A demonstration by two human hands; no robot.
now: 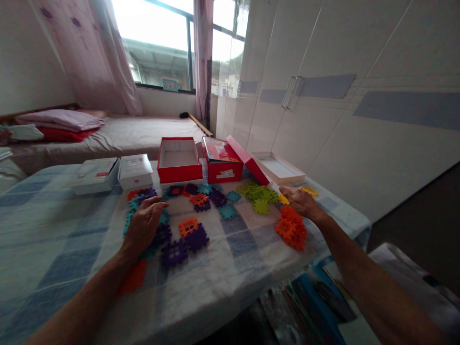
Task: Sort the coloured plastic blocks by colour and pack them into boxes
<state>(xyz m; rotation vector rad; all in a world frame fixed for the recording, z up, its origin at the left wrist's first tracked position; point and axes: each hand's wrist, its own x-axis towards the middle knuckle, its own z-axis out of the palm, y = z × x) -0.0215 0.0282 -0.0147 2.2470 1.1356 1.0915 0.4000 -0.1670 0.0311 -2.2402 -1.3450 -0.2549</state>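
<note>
My left hand [144, 221] rests over a spread of interlocking plastic tiles at the left, its fingers stretched out and slightly apart. Teal tiles [128, 215] and purple tiles [175, 252] lie around and partly under it. My right hand [301, 201] is at the right side of the table, fingers bent around a yellow tile [283, 199], part of which shows below the fingertips. Another yellow tile [310, 191] lies behind that hand. Beside it are a heap of green tiles [259, 195] and, nearer me, a stack of orange tiles [291, 229].
Along the back of the checked tablecloth [237, 258] stand two white boxes [135, 172], an open red box [179, 160], a filled red box [223, 167] with a leaning red lid [247, 160], and a shallow pale tray [296, 173]. A white wardrobe [323, 120] borders the right.
</note>
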